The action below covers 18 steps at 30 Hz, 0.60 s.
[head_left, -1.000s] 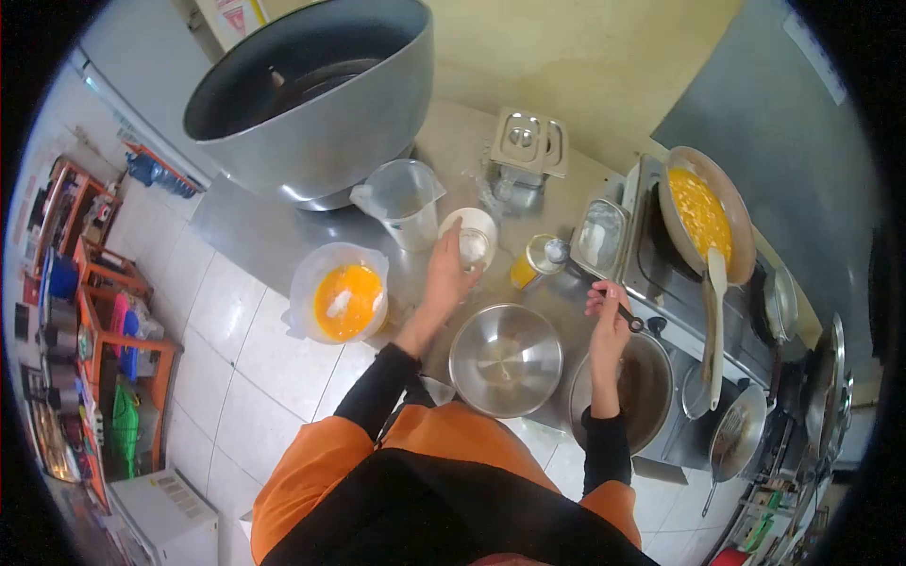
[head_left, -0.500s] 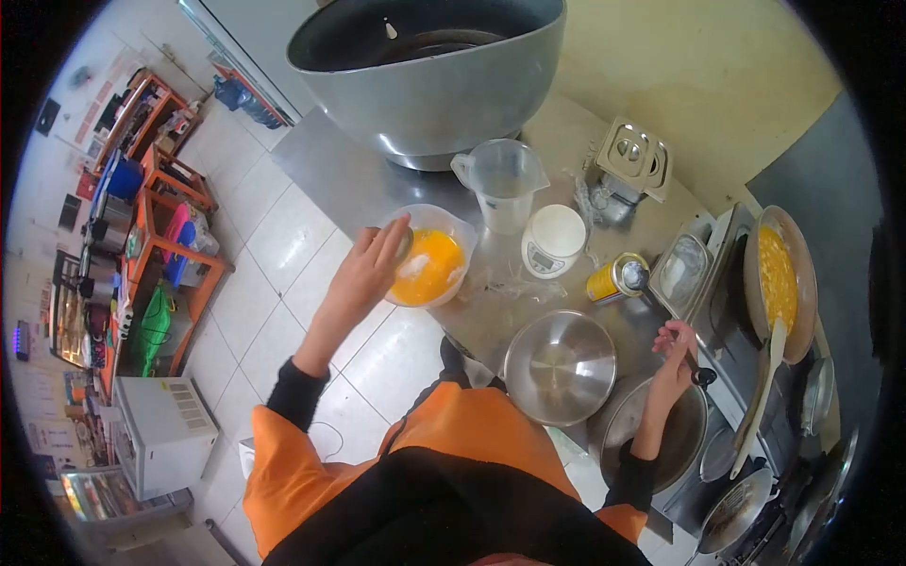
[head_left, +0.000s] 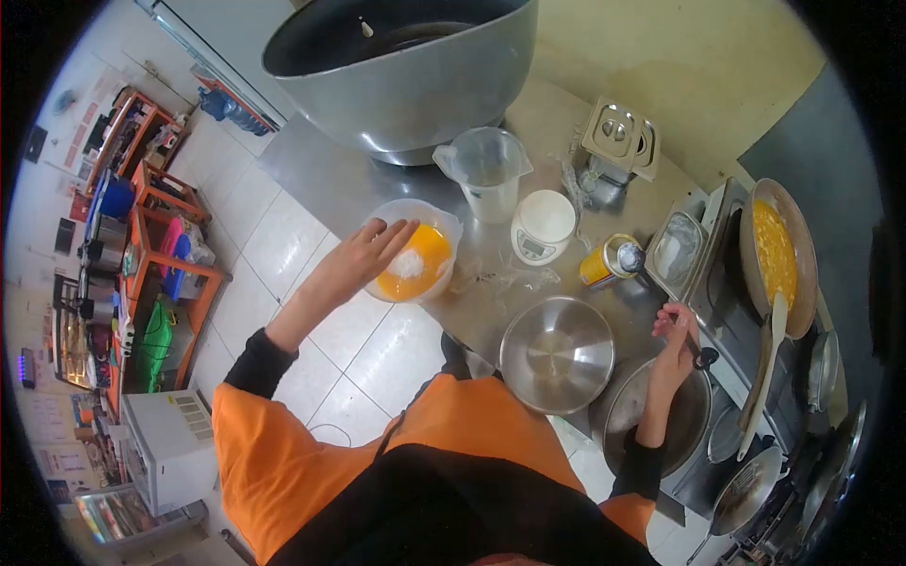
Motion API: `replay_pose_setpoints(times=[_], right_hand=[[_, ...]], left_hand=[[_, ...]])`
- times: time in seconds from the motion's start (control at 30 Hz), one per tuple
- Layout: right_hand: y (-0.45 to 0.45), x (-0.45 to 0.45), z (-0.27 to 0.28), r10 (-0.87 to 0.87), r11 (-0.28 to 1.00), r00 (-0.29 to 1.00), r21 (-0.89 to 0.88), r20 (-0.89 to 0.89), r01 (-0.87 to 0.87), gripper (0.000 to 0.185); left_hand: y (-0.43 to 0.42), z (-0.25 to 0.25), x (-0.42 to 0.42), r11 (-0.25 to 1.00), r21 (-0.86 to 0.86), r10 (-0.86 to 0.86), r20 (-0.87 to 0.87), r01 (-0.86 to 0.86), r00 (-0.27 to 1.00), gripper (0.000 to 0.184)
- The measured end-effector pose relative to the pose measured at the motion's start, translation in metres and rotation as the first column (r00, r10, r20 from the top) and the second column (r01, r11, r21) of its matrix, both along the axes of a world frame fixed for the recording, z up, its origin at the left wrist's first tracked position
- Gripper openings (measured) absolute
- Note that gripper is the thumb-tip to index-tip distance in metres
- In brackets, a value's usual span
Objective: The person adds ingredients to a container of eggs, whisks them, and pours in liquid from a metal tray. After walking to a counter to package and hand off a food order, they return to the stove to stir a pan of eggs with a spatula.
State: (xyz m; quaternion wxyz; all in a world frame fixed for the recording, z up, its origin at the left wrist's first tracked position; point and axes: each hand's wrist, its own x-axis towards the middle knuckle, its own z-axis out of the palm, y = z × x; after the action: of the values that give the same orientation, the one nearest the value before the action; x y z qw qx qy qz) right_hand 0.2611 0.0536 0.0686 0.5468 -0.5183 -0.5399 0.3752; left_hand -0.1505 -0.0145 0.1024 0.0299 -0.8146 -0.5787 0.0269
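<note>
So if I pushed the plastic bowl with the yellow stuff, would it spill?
It might! The yellow stuff looks runny, so a push could make it slosh. The plastic bowl looks thin and cloudy, so its sides may bend a bit when squeezed. And it's right by the edge of the table, so a hard push might tip it off.

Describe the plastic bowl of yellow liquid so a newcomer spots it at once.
Find the huge grey bowl at the top of the view. Just below it, at the steel table's left edge, beside a clear jug, is a translucent plastic bowl. A white heap in its yellow liquid sets it apart from the jug and from the pan of yellow food at far right.
</note>
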Motion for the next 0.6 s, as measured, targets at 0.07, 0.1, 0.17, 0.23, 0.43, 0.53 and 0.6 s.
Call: replay_pose_setpoints(times=[0.07, 0.1, 0.17, 0.23, 0.43, 0.53, 0.6], right_hand=[[0.001, 0.002, -0.001, 0.017, 1.0, 1.0, 0.004, 0.004, -0.017, 0.027], [0.003, 0.002, -0.001, 0.015, 1.0, 1.0, 0.012, -0.001, -0.015, 0.027], [0.001, 0.002, 0.001, 0.003, 1.0, 1.0, -0.006, 0.006, -0.003, 0.026], [0.004, 0.0, 0.003, 0.003, 1.0, 1.0, -0.007, 0.018, -0.003, 0.026], [-0.003, 0.003, 0.013, -0.02, 1.0, 0.999, -0.006, 0.036, 0.02, 0.024], [-0.002, 0.006, 0.013, -0.004, 0.999, 1.0, 0.05, 0.006, 0.004, 0.023], [-0.004, 0.008, 0.011, -0.001, 0.998, 0.995, 0.061, 0.096, -0.005, 0.022]], left_hand=[[0.002, -0.006, -0.007, 0.999, -0.023, 0.033, 0.045, -0.032, 0.998, 0.069], [0.006, -0.001, -0.007, 1.0, 0.008, 0.028, 0.059, -0.029, 0.998, 0.065], [0.006, 0.007, -0.005, 0.998, 0.047, 0.026, 0.099, -0.031, 0.995, 0.058], [0.005, -0.001, -0.007, 0.998, -0.018, 0.067, 0.077, -0.066, 0.995, 0.063], [-0.003, 0.001, -0.014, 0.998, 0.059, -0.02, 0.053, 0.017, 0.998, 0.071], [0.008, 0.009, -0.005, 0.992, -0.041, 0.129, 0.252, -0.123, 0.959, 0.075], [0.001, 0.019, -0.004, 0.973, -0.069, 0.228, 0.385, -0.218, 0.895, 0.078]])
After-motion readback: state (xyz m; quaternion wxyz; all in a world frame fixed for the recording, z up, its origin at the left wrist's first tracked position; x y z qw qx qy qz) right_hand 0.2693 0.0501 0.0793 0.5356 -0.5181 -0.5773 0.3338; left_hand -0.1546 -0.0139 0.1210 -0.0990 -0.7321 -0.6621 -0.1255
